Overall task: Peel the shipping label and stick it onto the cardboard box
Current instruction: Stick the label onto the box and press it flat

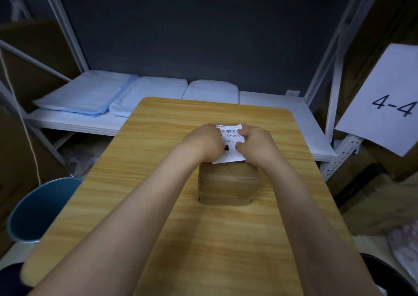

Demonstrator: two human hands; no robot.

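Both arms outstretched, left hand and right hand pinching one shipping label, above one cardboard box, mid-desk.

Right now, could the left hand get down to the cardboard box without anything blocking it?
Probably yes. The left hand holds the shipping label together with the right hand, just above and behind the cardboard box. Nothing lies between them, though letting go would leave the label to one hand.
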